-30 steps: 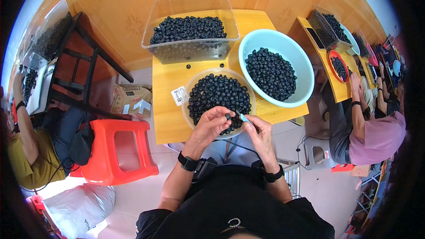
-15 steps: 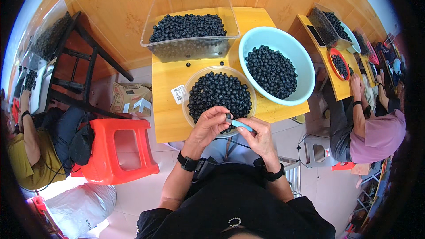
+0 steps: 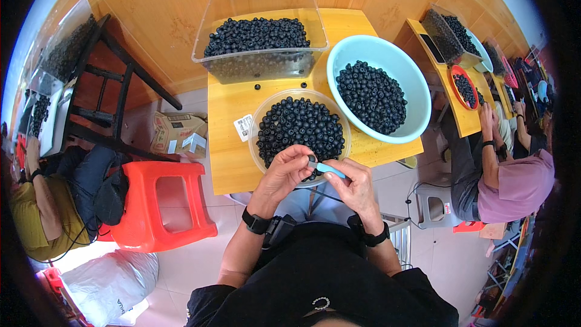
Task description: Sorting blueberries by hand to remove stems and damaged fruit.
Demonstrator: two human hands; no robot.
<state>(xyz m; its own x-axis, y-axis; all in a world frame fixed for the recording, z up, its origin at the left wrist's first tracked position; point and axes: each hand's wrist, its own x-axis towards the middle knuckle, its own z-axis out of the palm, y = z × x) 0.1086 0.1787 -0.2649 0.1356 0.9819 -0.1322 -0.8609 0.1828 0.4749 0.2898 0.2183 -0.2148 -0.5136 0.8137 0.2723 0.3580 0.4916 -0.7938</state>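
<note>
My left hand (image 3: 287, 169) is closed, its fingertips pinching a small dark bead-like piece (image 3: 311, 158) above the near rim of a round clear tub (image 3: 254, 145). My right hand (image 3: 354, 186) is wrapped round the light blue handle of a small knife (image 3: 330, 170). The knife's short metal blade meets the pinched piece; fingers hide part of that contact. Under my hands, the tub holds a heap of black, round, bead-like pieces (image 3: 296, 124), some showing a pale hole or spot. A light blue basin (image 3: 417, 115) to the right holds more of them.
A clear rectangular bin (image 3: 260, 72) of black pieces stands at the back of the yellow table (image 3: 363, 151). A red stool (image 3: 130, 206) is at left. Co-workers sit on both sides, one in a pink top (image 3: 520, 178), one in an olive top (image 3: 36, 212).
My hands stay almost in place, with the knife still against the piece. At far left, the co-worker's hand has drawn down a little from the dark pieces.
</note>
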